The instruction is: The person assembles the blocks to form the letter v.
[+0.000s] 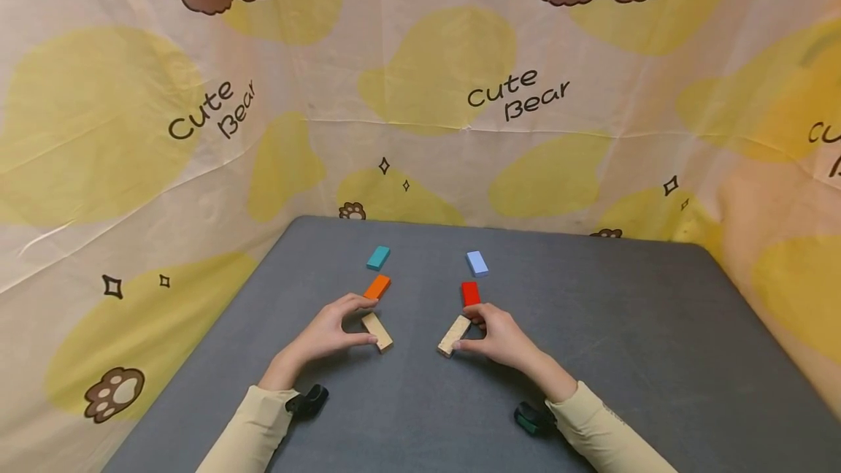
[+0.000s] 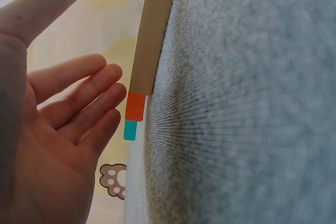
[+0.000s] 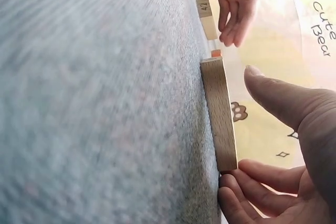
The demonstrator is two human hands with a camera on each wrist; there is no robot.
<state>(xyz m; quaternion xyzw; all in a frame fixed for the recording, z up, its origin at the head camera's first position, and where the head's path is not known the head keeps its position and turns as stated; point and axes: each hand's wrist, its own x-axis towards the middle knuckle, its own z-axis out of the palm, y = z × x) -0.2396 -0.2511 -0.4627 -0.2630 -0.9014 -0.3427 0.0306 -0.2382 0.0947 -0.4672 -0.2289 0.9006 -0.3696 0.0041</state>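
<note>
At the bottom corners of the head view my left sleeve (image 1: 246, 433) and right sleeve (image 1: 607, 425) reach in over the grey table (image 1: 420, 422), a dark wrist device (image 1: 307, 402) by the left cuff and another (image 1: 535, 419) by the right.

Next, just below centre, come my hands. My left hand (image 1: 331, 331) is spread, thumb well away from its loosely extended fingers, about the left wooden block (image 1: 377, 332); the left wrist view shows no grip. My right hand (image 1: 504, 338) is relaxed round the right wooden block (image 1: 453, 336): in the right wrist view the thumb stands clear and the fingers lie at the block's far end, so nothing is clasped. Both blocks lie flat, their near ends angled inward.

I judge the step in hand to be placing or taking these two blocks, one per hand; I cannot tell which. Lifting them would call for thumb and fingers to close on the ends together, without nudging the neighbours.

Those neighbours lie just beyond my fingertips: the orange block (image 1: 379, 285) left of centre, the red block (image 1: 469, 292) right of it. Farther up lie the teal block (image 1: 378, 258) and light-blue block (image 1: 477, 263), then the printed cloth (image 1: 420, 101) filling the upper frame.
</note>
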